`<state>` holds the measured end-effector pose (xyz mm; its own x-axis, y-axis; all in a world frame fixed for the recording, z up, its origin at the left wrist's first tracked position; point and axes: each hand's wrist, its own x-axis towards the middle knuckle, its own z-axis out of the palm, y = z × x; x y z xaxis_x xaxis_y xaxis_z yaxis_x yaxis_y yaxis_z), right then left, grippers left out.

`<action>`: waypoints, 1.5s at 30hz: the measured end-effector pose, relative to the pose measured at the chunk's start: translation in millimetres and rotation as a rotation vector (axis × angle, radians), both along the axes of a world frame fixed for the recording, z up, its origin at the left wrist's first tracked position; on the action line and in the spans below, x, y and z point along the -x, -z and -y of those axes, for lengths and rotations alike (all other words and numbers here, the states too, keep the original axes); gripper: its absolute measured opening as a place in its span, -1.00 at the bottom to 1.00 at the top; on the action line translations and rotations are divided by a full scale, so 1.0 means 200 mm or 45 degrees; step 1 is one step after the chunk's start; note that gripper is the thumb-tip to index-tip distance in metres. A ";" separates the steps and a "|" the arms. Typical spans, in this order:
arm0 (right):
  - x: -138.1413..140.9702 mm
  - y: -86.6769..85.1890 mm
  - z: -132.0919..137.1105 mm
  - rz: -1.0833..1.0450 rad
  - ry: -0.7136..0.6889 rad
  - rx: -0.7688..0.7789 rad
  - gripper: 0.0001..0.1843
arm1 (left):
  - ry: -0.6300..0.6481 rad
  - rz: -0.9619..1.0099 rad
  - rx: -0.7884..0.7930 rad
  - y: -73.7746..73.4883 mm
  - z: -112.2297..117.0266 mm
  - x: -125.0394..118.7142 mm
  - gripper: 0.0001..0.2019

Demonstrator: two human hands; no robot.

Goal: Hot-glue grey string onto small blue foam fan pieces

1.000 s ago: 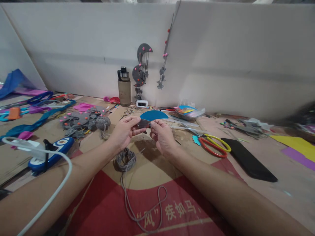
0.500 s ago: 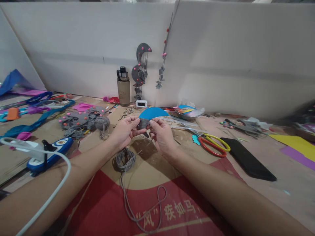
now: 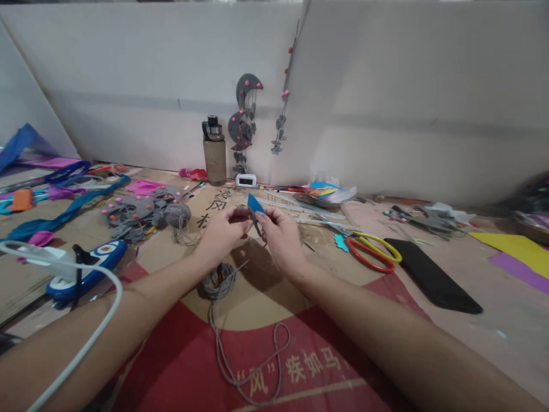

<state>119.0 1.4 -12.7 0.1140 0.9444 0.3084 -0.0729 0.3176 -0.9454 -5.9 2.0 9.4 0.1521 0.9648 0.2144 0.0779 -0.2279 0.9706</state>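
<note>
grey cord point(image 3: 220, 282) trails toward the near edge of the table point(image 3: 514, 315), loosely coiled, perhaps to run free; beyond, the right hand point(image 3: 283, 237) pinches a blue piece point(image 3: 254, 205) nearly edge-on, the left hand point(image 3: 221, 234) close beside it (gripping or not, i cannot tell), probably for steadying; a bottle point(image 3: 215, 160) stands by the far edge, clear of both.

Forearms point(image 3: 150, 303) angled inward, fingers point(image 3: 277, 216) bent

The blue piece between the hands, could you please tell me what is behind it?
Beyond the blue piece, a small white display stands on the table, backed by the white wall; whatever the piece covers cannot be seen.
</note>
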 end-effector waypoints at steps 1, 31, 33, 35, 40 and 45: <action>0.00 0.00 0.00 0.029 0.007 0.001 -0.74 | 0.016 -0.044 -0.038 0.00 0.00 0.00 -0.71; 0.02 0.02 -0.01 0.041 -0.083 -0.003 -0.85 | -0.031 0.229 -0.053 0.01 -0.06 0.05 -0.79; 0.01 0.02 -0.01 0.066 -0.084 0.002 -0.84 | -0.066 0.293 -0.067 0.00 -0.09 0.06 -0.81; 0.01 0.02 -0.01 0.098 -0.093 0.006 -0.82 | -0.113 0.339 -0.085 -0.01 -0.11 0.07 -0.81; 0.00 0.00 -0.01 0.170 -0.116 -0.002 -0.78 | -0.158 0.497 -0.008 -0.07 -0.16 0.13 -0.84; -0.02 -0.05 0.02 0.305 -0.066 -0.156 -0.79 | -0.193 0.689 0.056 -0.11 -0.23 0.22 -0.89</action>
